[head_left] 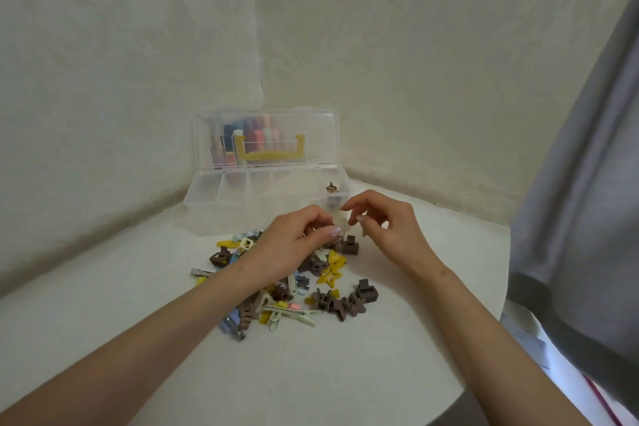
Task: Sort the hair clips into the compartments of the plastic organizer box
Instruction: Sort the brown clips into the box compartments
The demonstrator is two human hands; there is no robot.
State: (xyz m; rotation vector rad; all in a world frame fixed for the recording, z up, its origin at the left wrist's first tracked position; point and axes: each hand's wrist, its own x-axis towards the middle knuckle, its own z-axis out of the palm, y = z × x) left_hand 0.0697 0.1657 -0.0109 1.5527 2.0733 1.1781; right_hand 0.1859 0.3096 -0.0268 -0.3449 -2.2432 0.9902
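Toward the left of the white table (103, 304), your forearm covers part of the heap of hair clips (276, 290), hiding those beneath. Behind it the clear organizer box (207, 190) stands open, its dividers faint through the plastic, with one small brown clip (332, 187) in the far-right compartment. Over the heap's far edge your left hand (294, 242) pinches a pale clip (340, 221), blurred and half covered by curled fingers; your right hand (387, 221) curls thumb and forefinger at it, grip unclear.
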